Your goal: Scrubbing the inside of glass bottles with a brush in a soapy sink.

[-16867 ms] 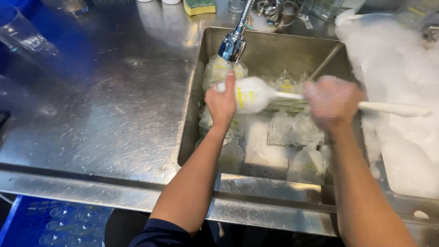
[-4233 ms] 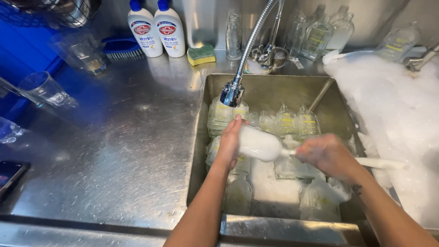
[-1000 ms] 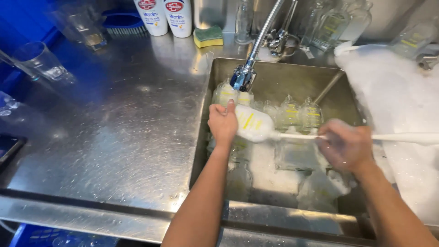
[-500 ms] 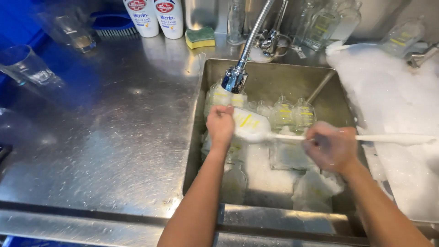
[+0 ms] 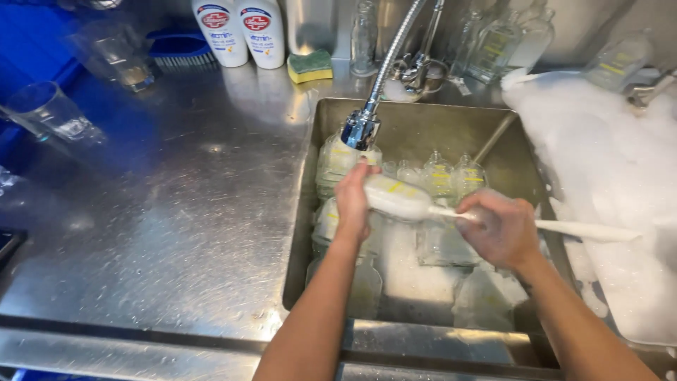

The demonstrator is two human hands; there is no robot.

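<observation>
Since half a second earlier: bottle (image 5: 396,197) stayed over sink (image 5: 300,212), at 6 o'clock of faucet (image 5: 361,129). Left hand (image 5: 352,201) grip closed round it; right hand (image 5: 497,227) grip closed on brush handle (image 5: 585,230). Scrubbing evidently ongoing.

White soap bottles (image 5: 240,28), red-blue labels

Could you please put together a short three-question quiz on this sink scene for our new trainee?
1. True or false: the left hand holds a glass bottle over the sink.
2. What does the right hand grip?
A. the sponge
B. a long white brush handle
C. the spray faucet
3. What fills the basin to the right of the sink?

Key:
1. true
2. B
3. White foam.
</observation>
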